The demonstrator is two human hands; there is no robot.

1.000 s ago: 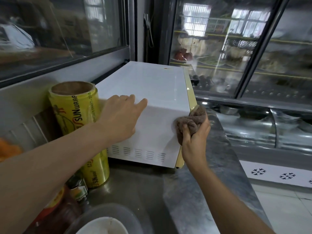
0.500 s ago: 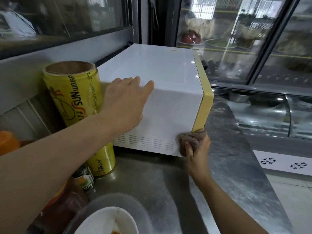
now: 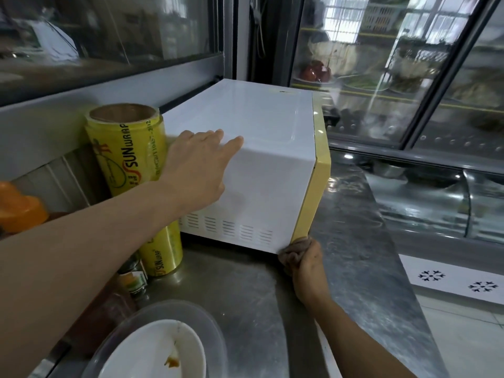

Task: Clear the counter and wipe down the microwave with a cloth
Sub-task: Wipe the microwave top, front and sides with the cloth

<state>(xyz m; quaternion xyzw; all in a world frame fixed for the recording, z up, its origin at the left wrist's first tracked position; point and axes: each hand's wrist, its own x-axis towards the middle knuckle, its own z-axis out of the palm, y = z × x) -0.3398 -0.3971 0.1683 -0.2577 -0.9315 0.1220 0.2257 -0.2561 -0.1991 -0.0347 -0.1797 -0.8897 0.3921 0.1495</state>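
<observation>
The microwave [image 3: 256, 165] sits on the steel desk [image 3: 245, 309], its white side and top facing the camera and its yellow front [image 3: 313, 197] turned to the right. A row of vent slots runs along the bottom of the white side.

The left hand [image 3: 196, 175] lies flat against the near upper edge of the microwave, fingers [image 3: 231, 141] spread and loose, the fingertips reaching over onto the top; its grip is apart and holds nothing.

The right hand [image 3: 306, 264] is low at the near bottom corner of the yellow front, its grip clamped on a brown cloth [image 3: 293, 252]. The cloth is bunched in the fist and pressed against the corner where the yellow front meets the desk.

Just left of the microwave a yellow roll of wrap [image 3: 131, 170] stands upright, touching or nearly touching the microwave's back corner; the left forearm crosses in front of its lower half. Below the roll a small jar [image 3: 133, 279] shows under the arm, and an orange cap [image 3: 19, 208] sits at the far left edge. At the bottom of the view a white bowl [image 3: 152, 350] with a brown smear inside rests in a clear plastic dish [image 3: 215, 331]. Behind the desk stands a glass-fronted cooler [image 3: 395, 77] with food on its shelves.
</observation>
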